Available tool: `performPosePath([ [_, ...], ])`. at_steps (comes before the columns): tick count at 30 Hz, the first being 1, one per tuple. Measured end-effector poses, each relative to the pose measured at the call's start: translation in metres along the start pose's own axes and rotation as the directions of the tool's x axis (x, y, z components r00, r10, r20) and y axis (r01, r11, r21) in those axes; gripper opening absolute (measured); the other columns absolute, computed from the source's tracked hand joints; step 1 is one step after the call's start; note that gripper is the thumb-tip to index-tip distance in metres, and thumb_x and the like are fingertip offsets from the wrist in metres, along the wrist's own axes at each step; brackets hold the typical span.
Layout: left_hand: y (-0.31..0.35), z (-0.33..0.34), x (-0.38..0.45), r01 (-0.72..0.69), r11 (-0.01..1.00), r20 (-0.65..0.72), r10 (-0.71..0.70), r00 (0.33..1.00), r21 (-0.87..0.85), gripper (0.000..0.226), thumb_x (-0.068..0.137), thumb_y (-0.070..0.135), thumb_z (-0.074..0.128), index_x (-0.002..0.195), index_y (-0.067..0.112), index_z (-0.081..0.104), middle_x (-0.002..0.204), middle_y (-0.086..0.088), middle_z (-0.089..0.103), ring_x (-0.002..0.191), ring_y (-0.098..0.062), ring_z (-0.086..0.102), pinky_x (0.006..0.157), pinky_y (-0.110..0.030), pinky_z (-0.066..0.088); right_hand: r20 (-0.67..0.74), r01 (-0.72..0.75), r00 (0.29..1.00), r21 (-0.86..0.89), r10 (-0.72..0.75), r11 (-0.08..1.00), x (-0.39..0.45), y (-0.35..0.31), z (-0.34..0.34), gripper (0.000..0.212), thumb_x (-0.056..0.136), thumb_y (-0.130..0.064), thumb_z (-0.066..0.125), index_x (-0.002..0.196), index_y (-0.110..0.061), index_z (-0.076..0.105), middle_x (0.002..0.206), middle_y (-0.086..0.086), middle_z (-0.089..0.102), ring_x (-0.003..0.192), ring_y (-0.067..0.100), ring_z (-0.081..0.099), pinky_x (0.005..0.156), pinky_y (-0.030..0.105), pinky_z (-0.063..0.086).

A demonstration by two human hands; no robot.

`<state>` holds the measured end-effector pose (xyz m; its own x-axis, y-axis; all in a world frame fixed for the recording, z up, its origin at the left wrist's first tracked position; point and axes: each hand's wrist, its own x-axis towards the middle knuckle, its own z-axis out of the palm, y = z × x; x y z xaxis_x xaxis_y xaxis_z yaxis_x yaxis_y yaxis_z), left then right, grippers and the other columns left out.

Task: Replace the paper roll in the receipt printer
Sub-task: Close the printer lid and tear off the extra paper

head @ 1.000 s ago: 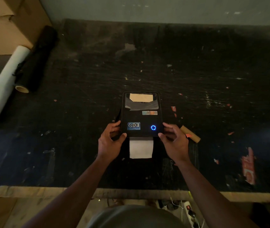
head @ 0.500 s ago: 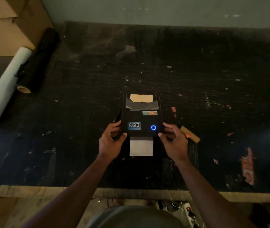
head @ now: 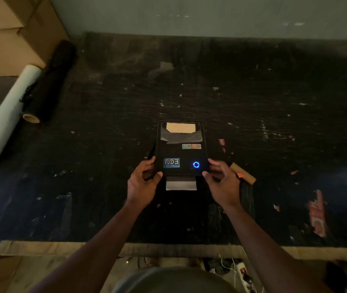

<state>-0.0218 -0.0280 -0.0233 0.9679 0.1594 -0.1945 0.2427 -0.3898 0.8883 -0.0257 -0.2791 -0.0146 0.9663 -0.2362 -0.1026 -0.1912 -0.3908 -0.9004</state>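
Note:
A black receipt printer [head: 181,149] lies flat on the dark worktable, lid down, with a blue ring light glowing at its near right. A short strip of white paper [head: 181,185] sticks out of its front slot. My left hand [head: 142,187] grips the printer's near left corner, thumb on top and fingers on the side. My right hand [head: 223,187] holds the near right corner the same way. An empty brown cardboard core [head: 244,174] lies on the table just right of my right hand.
A long white roll [head: 7,115] and a black roll [head: 50,81] lie at the far left beside cardboard boxes [head: 9,32]. Red paper scraps [head: 317,214] dot the right side. The table's wooden front edge [head: 62,247] runs below, with a power strip [head: 242,271] on the floor.
The paper strip at the front slot shows shorter and dimmer than a second ago. Both hands stay on the printer's near corners with hardly any movement.

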Motion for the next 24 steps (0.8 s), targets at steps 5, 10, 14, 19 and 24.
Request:
performPosePath([
  [5,-0.0043,0.002,0.0014,0.002,0.999,-0.005,-0.002,1.0,-0.042,0.056,0.09,0.013,0.077,0.139,0.032,0.057,0.135,0.0,0.068,0.114,-0.011,0.07,0.078,-0.001,0.05,-0.011,-0.033,0.999,-0.032,0.033,0.999,0.0002,-0.0027,0.0028,0.046,0.089,-0.005,0.078,0.131,-0.018,0.067,0.127,-0.002,0.071,0.106,-0.002,0.066,0.078,0.0,0.049],
  [10,-0.0063,0.0009,0.003,0.017,0.999,0.007,-0.016,1.0,-0.04,0.056,0.09,0.017,0.077,0.138,0.039,0.057,0.133,0.005,0.067,0.116,-0.011,0.07,0.085,-0.009,0.052,-0.01,-0.043,0.999,-0.053,0.042,0.998,0.0,-0.0044,0.0032,0.045,0.09,-0.007,0.077,0.132,-0.018,0.067,0.126,0.0,0.072,0.11,0.003,0.066,0.076,-0.003,0.047],
  [14,-0.0077,0.0,0.0039,0.013,0.999,0.014,-0.012,1.0,-0.03,0.057,0.09,0.02,0.077,0.137,0.045,0.055,0.134,0.009,0.065,0.117,-0.01,0.069,0.08,-0.007,0.052,-0.003,-0.06,0.998,-0.058,0.06,0.996,0.0,-0.0055,0.0034,0.045,0.09,-0.008,0.077,0.133,-0.018,0.066,0.126,-0.001,0.071,0.11,0.003,0.065,0.077,0.002,0.047],
  [19,-0.0068,-0.0003,0.0038,0.019,0.999,0.025,-0.019,1.0,-0.034,0.057,0.091,0.018,0.076,0.138,0.042,0.055,0.138,0.005,0.065,0.118,-0.012,0.069,0.088,-0.017,0.054,-0.025,-0.051,0.998,-0.055,0.05,0.997,-0.0036,-0.0069,0.0045,0.044,0.089,-0.008,0.078,0.131,-0.017,0.067,0.125,0.0,0.072,0.111,0.006,0.067,0.086,0.009,0.048],
  [24,-0.0057,-0.0011,0.0033,0.016,0.999,0.038,-0.015,0.999,-0.027,0.057,0.092,0.017,0.075,0.14,0.04,0.053,0.132,0.014,0.062,0.115,-0.008,0.068,0.076,-0.006,0.053,-0.017,-0.067,0.998,-0.029,0.066,0.997,-0.0025,-0.0063,0.0048,0.043,0.089,-0.007,0.077,0.13,-0.019,0.067,0.124,-0.001,0.072,0.112,0.008,0.068,0.088,0.012,0.049],
])
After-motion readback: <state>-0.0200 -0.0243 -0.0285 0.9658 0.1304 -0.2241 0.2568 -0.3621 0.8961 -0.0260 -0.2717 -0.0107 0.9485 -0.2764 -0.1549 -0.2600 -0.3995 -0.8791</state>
